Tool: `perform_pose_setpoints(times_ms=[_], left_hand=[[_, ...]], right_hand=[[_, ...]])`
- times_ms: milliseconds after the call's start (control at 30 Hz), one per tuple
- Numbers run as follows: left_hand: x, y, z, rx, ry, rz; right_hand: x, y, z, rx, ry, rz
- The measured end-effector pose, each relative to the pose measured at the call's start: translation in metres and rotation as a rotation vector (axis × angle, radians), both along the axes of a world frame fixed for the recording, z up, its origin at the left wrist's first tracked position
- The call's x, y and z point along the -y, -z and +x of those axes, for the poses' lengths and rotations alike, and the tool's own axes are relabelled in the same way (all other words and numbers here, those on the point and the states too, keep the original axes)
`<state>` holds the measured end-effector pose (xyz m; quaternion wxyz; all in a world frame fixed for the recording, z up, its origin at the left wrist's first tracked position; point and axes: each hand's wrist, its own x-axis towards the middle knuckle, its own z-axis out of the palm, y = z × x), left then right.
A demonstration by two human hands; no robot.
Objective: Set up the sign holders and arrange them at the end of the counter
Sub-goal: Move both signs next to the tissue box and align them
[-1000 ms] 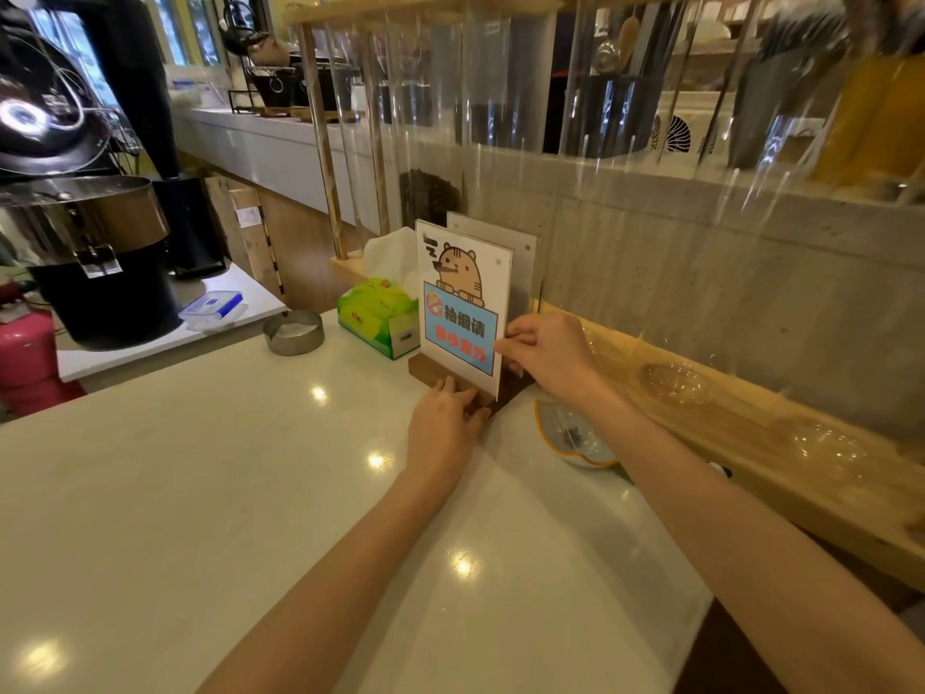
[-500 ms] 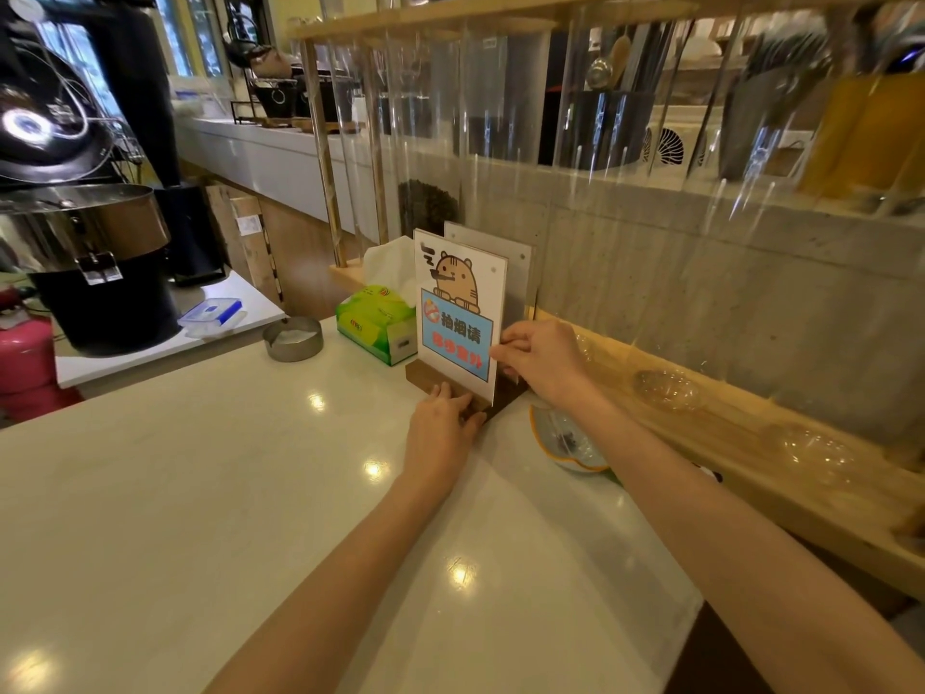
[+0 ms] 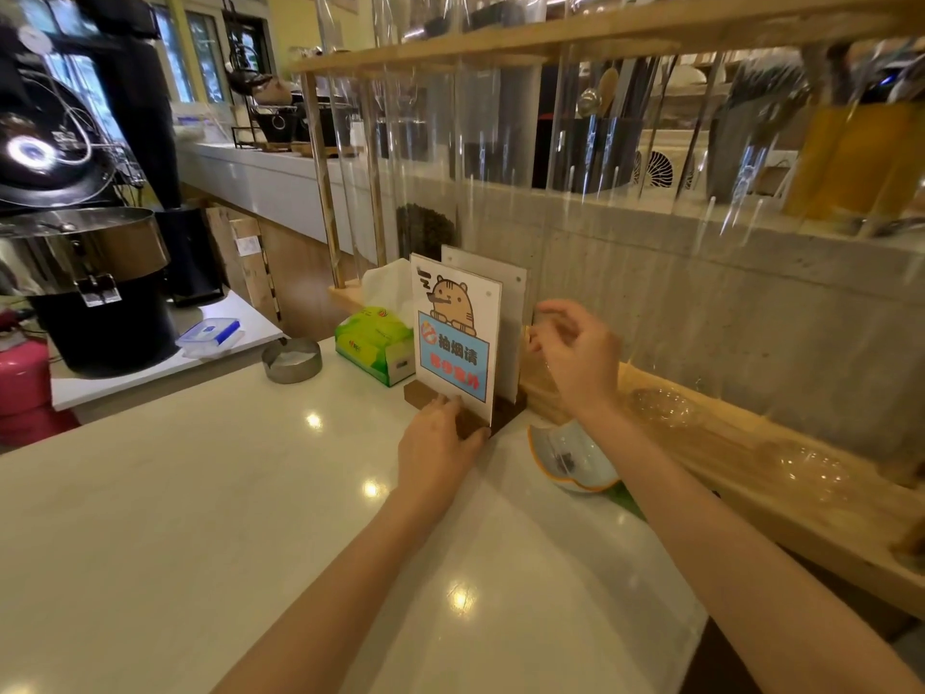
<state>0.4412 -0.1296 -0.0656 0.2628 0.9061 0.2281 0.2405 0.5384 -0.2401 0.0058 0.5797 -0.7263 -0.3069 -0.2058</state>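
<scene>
- At counter's far end, front sign (image 3: 456,338) stood upright in its wood base (image 3: 470,418), w/ a 2nd sign (image 3: 505,303) just behind it, also upright.
- Tissue box (image 3: 373,345) sat just left of front sign; ashtray (image 3: 292,359) further left, apart from it.
- Left hand (image 3: 438,450) lay on counter (image 3: 200,518) against base's near edge, fingertips (image 3: 450,400) touching the sign's bottom. It was pressing, not clasping, prob. to stop the base sliding or tipping while the panel settled.
- Right hand (image 3: 575,350) was just right of front sign, clear of it, fingers loosely curled & spread, holding nothing. Blurred, so exact pose unclear.
- Dish (image 3: 573,463) sat right of base, near but not touching; a wood ledge (image 3: 701,433) ran behind it.
- Judgement: both signs looked seated & grouped at the end. What's left is prob. squaring them to face out.
- Risk: tall thin panel on narrow base, so a bump from right hand could topple it onto 2nd sign.
</scene>
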Motion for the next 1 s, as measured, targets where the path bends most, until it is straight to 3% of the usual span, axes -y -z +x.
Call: perform_pose_setpoints(times_ms=[67,233,667,900,1000], left_hand=[[0.004,0.000,0.003,0.013,-0.017,-0.010],[0.007,0.005,0.010,-0.042,-0.038,-0.069],[0.007,0.011,0.011,-0.106,-0.049,0.066],[0.008,0.005,0.008,-0.127,-0.030,0.035],[0.005,-0.003,0.003,-0.083,0.038,-0.109]], right_hand=[[0.002,-0.001,0.005,-0.043,0.061,-0.003],[-0.009,0.021,0.010,-0.222,0.005,-0.251],[-0.017,0.027,0.012,-0.117,0.102,-0.265],[-0.015,0.022,0.009,-0.146,0.076,-0.294],[-0.016,0.018,0.008,-0.186,0.073,-0.335]])
